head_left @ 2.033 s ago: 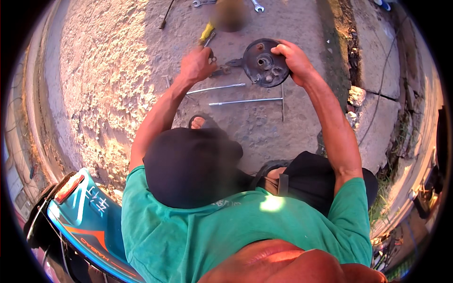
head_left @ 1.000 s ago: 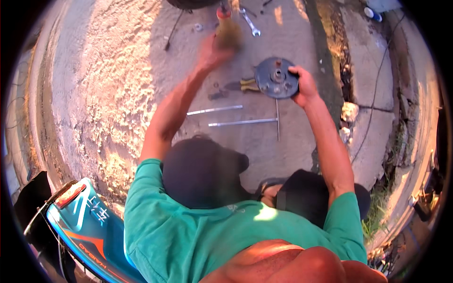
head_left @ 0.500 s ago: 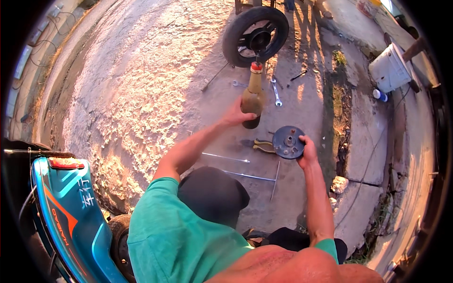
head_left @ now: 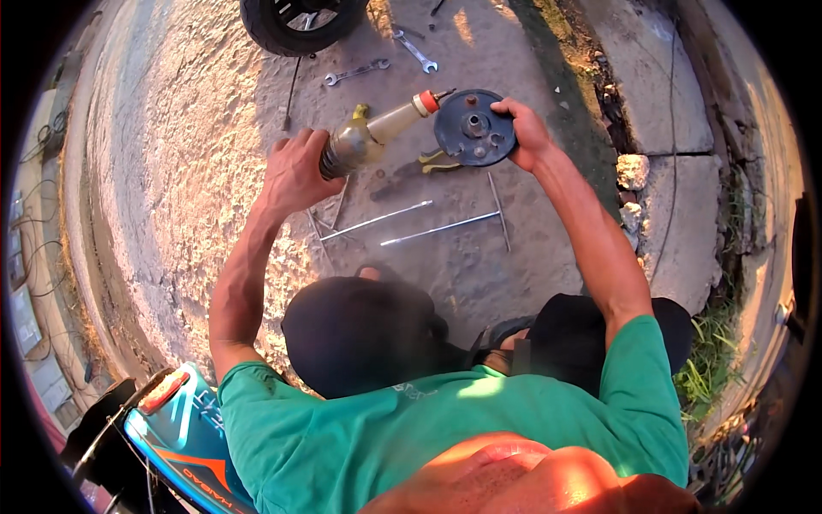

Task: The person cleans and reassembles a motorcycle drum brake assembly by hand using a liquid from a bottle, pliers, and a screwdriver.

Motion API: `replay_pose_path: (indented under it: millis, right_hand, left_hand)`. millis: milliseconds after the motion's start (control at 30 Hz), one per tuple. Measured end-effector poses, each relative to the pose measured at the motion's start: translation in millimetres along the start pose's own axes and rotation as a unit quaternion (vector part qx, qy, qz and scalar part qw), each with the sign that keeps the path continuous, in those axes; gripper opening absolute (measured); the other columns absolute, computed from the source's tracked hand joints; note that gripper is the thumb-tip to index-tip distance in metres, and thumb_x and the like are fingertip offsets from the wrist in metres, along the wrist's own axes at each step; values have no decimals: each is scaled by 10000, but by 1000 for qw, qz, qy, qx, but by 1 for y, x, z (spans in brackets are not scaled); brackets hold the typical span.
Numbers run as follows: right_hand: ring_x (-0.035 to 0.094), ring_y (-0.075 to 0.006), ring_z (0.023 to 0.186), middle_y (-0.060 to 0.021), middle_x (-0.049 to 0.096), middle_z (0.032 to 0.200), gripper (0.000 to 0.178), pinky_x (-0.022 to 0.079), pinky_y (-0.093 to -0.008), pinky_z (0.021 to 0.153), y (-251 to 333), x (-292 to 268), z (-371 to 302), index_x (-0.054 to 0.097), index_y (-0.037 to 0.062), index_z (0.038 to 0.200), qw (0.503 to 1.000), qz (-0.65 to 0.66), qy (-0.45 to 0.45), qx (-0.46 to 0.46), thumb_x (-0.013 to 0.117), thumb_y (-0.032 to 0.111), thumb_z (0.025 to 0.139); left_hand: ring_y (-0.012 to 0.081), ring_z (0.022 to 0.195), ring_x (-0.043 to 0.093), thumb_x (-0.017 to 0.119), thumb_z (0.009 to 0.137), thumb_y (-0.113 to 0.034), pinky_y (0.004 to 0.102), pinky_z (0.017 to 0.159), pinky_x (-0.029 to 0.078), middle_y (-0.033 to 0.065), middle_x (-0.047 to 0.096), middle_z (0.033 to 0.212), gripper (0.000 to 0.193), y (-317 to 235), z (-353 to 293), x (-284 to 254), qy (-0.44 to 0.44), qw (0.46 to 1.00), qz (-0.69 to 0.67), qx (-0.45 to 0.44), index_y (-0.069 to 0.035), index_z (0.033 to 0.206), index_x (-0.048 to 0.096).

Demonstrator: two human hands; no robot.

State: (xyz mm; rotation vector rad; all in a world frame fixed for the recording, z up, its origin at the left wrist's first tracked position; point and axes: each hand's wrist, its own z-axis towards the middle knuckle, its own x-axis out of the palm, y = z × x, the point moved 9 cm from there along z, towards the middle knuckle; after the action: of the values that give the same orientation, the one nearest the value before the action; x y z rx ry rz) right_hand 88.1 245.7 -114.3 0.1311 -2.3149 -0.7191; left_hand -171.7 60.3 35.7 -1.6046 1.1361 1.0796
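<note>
A dark metal disc (head_left: pixel 475 128) with a raised hub is facing up at you, held above the concrete ground (head_left: pixel 531 214) toward its right edge. Your right hand (head_left: pixel 527 133) is pinching the disc's right rim, thumb on top. Your left hand (head_left: pixel 295 171) is wrapping around the base of a tilted bottle (head_left: pixel 381 128) with a red cap; its thin spout is pointing at the disc's upper-left rim, and whether it is touching you cannot tell from here. You seem to be lining up bottle and disc; that move is probably calling for a steady disc and a carefully aimed spout. Yellow-handled pliers (head_left: pixel 439 163) are lying just left of the disc, T-handle wrenches (head_left: pixel 441 229) nearer you. Two spanners (head_left: pixel 357 72) are resting farther off, and a black-tyred wheel (head_left: pixel 265 34) is sitting toward the ground's far edge.
</note>
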Motion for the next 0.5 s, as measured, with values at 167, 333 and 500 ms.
replay_pose_path:
  millis: [167, 333, 500]
  right_hand:
    - [709, -281, 1107, -150, 687, 1245, 404, 579, -440, 1010, -7, 10, 4, 583, -42, 1305, 998, 24, 49, 22, 526, 204, 990]
    - [735, -272, 1066, -159, 716, 1233, 415, 599, -444, 983, -11, 15, -1, 601, -16, 1321, 998, 8, 49, 29, 512, 225, 995]
    - [746, -260, 1016, -149, 725, 1173, 354, 614, -441, 947, -16, 6, 1, 614, -16, 1239, 999, 3, 38, 36, 530, 225, 993]
  left_hand:
    - [339, 1013, 636, 812, 648, -290, 454, 941, 450, 132, 628, 1045, 552, -3, 1, -17, -13, 998, 53, 31, -85, 1122, 613]
    - [330, 1016, 645, 799, 631, -259, 457, 935, 458, 124, 630, 1033, 533, -12, 4, -30, 2, 995, 91, 38, -95, 1103, 612]
    - [306, 1036, 660, 822, 671, -268, 454, 942, 456, 102, 648, 1033, 518, -23, 6, -39, 13, 990, 125, 58, -108, 1126, 632]
